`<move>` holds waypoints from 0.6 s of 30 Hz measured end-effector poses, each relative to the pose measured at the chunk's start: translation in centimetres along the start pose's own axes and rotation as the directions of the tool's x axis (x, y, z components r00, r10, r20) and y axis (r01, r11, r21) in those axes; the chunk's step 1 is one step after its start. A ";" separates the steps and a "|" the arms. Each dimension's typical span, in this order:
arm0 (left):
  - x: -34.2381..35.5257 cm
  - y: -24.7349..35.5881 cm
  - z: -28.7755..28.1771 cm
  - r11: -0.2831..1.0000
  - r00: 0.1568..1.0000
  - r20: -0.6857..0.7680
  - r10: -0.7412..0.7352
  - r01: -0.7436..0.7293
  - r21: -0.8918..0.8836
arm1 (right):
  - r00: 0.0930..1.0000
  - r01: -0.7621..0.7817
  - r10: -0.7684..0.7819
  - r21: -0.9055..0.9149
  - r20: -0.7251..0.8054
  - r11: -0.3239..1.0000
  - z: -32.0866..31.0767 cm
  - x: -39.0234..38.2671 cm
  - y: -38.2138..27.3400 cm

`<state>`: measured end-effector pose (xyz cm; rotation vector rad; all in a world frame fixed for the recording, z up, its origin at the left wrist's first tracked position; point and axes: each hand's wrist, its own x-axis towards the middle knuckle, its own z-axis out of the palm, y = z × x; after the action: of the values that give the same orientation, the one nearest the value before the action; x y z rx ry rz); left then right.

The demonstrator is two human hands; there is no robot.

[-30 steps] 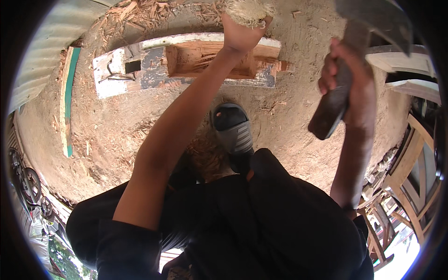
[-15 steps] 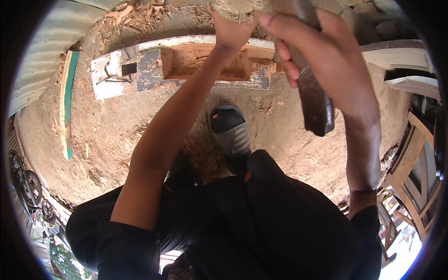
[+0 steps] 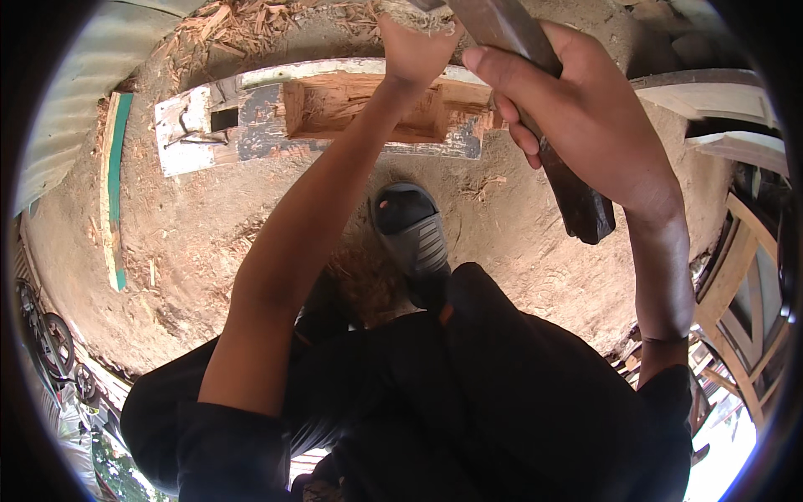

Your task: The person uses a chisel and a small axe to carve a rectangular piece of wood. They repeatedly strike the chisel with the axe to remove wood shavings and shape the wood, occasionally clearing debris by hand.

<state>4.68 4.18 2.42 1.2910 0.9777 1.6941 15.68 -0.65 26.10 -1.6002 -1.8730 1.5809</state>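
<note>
At the top edge, my left hand [image 3: 418,52] is closed around something with a pale, frayed, fibrous end [image 3: 428,20]; the lower part of it is hidden by the hand. My right hand [image 3: 577,109] grips a thick dark brown bar [image 3: 577,188], its thumb lying along the side. The bar slants from the top centre down to the right, and its upper end is beside the frayed end; I cannot tell whether they touch. Below my left hand lies a worn, white-and-grey painted timber [image 3: 268,130] with a long recess [image 3: 360,105] cut into bare reddish wood, chips inside.
Wood chips [image 3: 226,29] litter the dirt ground at the far left. A green-edged strip of wood [image 3: 115,192] lies at left, by corrugated sheet metal [image 3: 75,92]. My shoe [image 3: 410,226] stands just before the timber. Wooden frames [image 3: 736,284] lean at right; a bicycle [image 3: 54,339] is at the left rim.
The upper end of the bar has swung left over the frayed end, and its lower end has shifted right. My right hand has tilted with it. My left hand stays almost in place.
</note>
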 end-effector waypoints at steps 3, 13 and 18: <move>0.1 -2.0 -1.1 0.998 1.000 -0.017 0.022 -0.021 0.056 | 0.955 0.232 -0.225 0.012 -0.191 0.973 -0.3 0.1 -2.8; 0.0 1.1 0.2 0.463 0.993 0.065 -0.103 0.105 -0.880 | 0.990 -0.088 0.095 0.078 -0.103 0.993 0.9 0.9 1.2; 1.2 3.9 -0.8 0.997 0.997 0.016 -0.080 0.080 0.012 | 0.981 -0.194 0.185 0.223 0.060 0.955 1.4 0.0 0.4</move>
<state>3.14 3.58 6.24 1.2546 1.0173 1.6173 14.95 -1.52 25.27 -1.6981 -1.5256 1.8407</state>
